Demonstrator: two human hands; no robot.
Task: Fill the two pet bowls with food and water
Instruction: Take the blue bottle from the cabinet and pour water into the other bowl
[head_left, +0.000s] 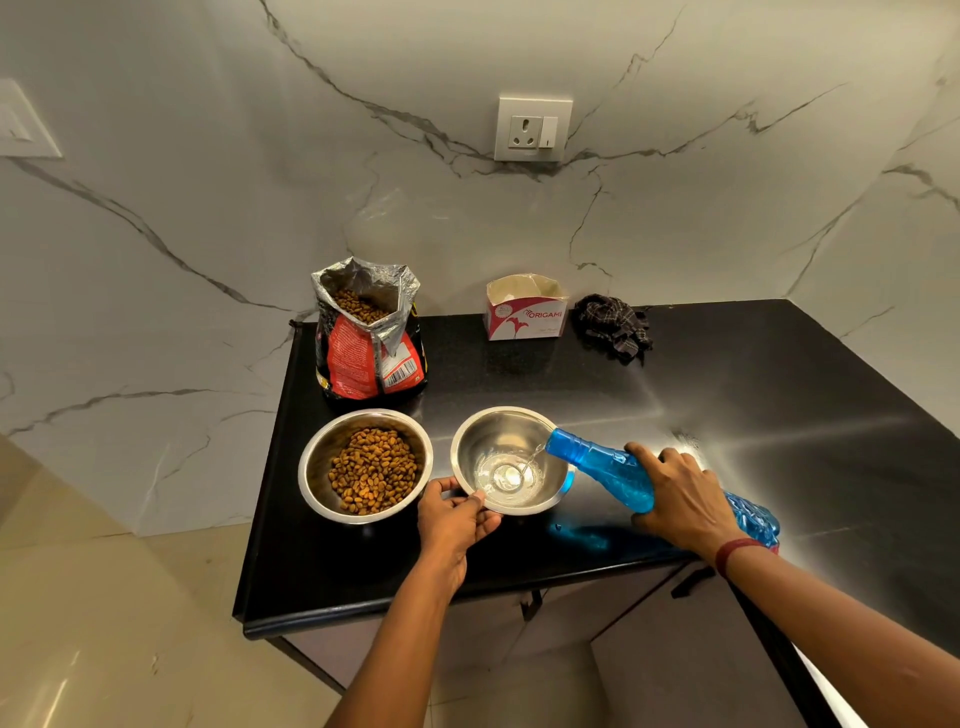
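Two steel bowls stand side by side on the black counter (727, 374). The left bowl (317, 467) holds brown kibble. The right bowl (498, 431) has a little water in its bottom. My left hand (452, 519) pinches the near rim of the right bowl. My right hand (680, 493) grips a blue plastic bottle (597, 462), tipped with its mouth over the bowl's right rim. A thin stream of water runs from it into the bowl. An open bag of kibble (369, 348) stands upright behind the left bowl.
A white open carton (524, 317) marked Origami and a crumpled dark checked cloth (615, 325) sit at the back of the counter by the marble wall. A wall socket (532, 127) is above them. The counter's left and front edges drop to a tiled floor (104, 623).
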